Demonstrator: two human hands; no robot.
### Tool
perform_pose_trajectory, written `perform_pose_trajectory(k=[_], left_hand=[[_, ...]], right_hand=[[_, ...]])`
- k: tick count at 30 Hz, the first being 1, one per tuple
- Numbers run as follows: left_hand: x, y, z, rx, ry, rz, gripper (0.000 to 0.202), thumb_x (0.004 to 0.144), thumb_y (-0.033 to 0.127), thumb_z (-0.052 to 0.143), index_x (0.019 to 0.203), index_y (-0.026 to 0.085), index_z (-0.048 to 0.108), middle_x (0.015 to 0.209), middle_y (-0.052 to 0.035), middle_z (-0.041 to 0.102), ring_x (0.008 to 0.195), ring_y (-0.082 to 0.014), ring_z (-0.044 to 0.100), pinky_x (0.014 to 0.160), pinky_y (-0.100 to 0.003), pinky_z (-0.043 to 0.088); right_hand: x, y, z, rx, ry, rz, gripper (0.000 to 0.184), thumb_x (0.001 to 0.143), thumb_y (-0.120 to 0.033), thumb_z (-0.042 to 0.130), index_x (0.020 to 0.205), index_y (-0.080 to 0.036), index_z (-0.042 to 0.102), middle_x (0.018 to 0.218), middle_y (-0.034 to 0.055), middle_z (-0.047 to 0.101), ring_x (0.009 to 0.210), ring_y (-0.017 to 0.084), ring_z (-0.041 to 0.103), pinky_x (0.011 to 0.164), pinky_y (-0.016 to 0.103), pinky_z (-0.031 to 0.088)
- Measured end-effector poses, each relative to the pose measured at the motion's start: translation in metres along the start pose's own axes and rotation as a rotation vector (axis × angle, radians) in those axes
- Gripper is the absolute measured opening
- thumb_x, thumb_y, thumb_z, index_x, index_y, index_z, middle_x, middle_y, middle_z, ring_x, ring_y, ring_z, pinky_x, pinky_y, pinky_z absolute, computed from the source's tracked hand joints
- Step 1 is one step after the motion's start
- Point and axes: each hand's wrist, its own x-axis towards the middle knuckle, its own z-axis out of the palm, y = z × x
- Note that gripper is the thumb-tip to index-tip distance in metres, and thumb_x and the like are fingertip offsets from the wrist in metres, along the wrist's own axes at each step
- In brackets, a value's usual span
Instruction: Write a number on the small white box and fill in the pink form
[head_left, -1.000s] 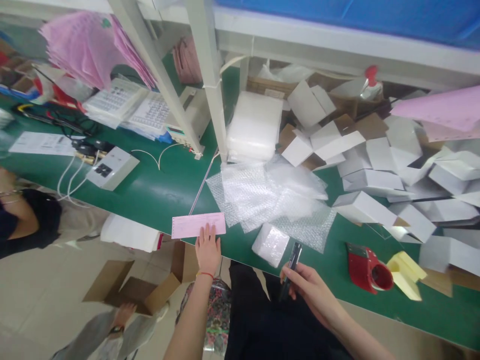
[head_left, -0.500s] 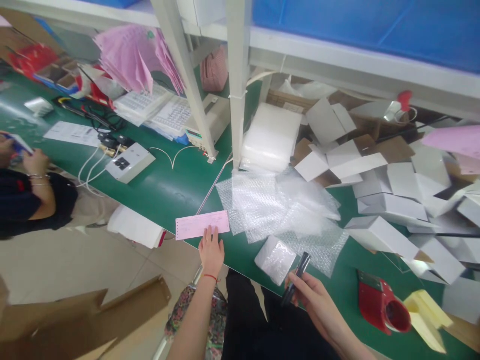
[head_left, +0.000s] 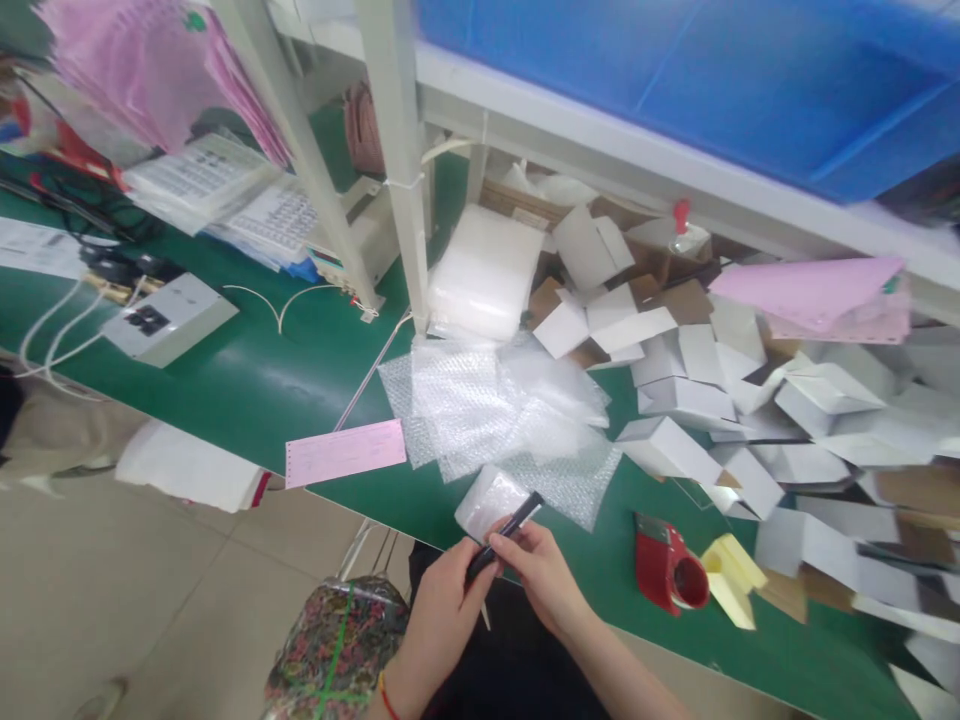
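Both hands at near edge of green desk (head_left: 247,385) | left hand (head_left: 442,600) and right hand (head_left: 544,570) closed on slim black pen (head_left: 504,528), cap apparently not yet off | pink paper slip (head_left: 346,452) lying unmarked on near edge, left of pen | small bubble-wrapped white packet (head_left: 487,497) just beyond pen, untouched

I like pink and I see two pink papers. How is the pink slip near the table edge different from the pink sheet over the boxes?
The pink slip lies flat on the green table, its end sticking out past the edge; the pink sheet rests high on the heap of white boxes. The slip is a narrow strip; the sheet looks wider. The slip lies alone; the sheet tops more pink paper. Both are pale pink paper.
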Motion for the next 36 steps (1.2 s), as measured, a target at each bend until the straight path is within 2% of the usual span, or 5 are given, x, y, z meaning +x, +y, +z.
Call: perform_pose_trajectory(k=[14, 19, 25, 30, 36], left_hand=[[-0.015, 0.018, 0.033, -0.085, -0.111, -0.096, 0.047, 0.096, 0.06, 0.038, 0.091, 0.022, 0.065, 0.092, -0.0095, 0.072, 0.084, -0.022, 0.066, 0.076, -0.031, 0.048], [-0.034, -0.019, 0.053, -0.522, -0.267, -0.415, 0.068, 0.072, 0.092, 0.042, 0.062, 0.025, 0.035, 0.047, 0.0081, 0.029, 0.038, -0.0092, 0.026, 0.038, -0.026, 0.024], [-0.015, -0.02, 0.047, -0.219, 0.268, -0.248, 0.061, 0.081, 0.078, 0.052, 0.059, 0.022, 0.047, 0.056, 0.0017, 0.047, 0.057, -0.014, 0.046, 0.06, -0.028, 0.041], [0.029, -0.038, 0.053, -0.452, 0.743, -0.458, 0.045, 0.081, 0.064, 0.062, 0.091, 0.019, 0.063, 0.091, -0.0032, 0.067, 0.074, -0.0163, 0.062, 0.064, -0.026, 0.047], [0.059, -0.05, 0.07, -0.832, 0.691, -0.686, 0.031, 0.094, 0.038, 0.051, 0.118, 0.02, 0.058, 0.125, -0.0134, 0.063, 0.076, -0.0153, 0.071, 0.069, -0.032, 0.058]], right_hand=[[-0.022, -0.002, -0.03, 0.091, -0.005, 0.042, 0.04, 0.062, -0.048, 0.091, 0.067, -0.013, 0.071, 0.057, 0.0012, 0.062, 0.046, 0.008, 0.051, 0.046, 0.021, 0.041], [-0.003, -0.048, -0.087, 0.275, 0.397, -0.115, 0.047, 0.048, -0.048, 0.097, 0.065, -0.015, 0.068, 0.059, -0.0016, 0.063, 0.046, 0.006, 0.05, 0.042, 0.017, 0.039], [0.014, -0.061, -0.105, 0.207, 0.098, -0.118, 0.033, 0.064, -0.039, 0.092, 0.075, -0.014, 0.072, 0.071, 0.0023, 0.069, 0.056, 0.009, 0.059, 0.054, 0.02, 0.05], [0.055, -0.029, -0.098, 0.404, 0.069, -0.095, 0.029, 0.065, -0.034, 0.09, 0.077, -0.017, 0.069, 0.075, 0.0011, 0.069, 0.061, 0.01, 0.057, 0.054, 0.021, 0.048], [0.112, -0.014, -0.093, 0.44, 0.058, -0.114, 0.032, 0.068, -0.04, 0.088, 0.075, -0.019, 0.065, 0.078, -0.0011, 0.068, 0.07, 0.011, 0.057, 0.068, 0.024, 0.049]])
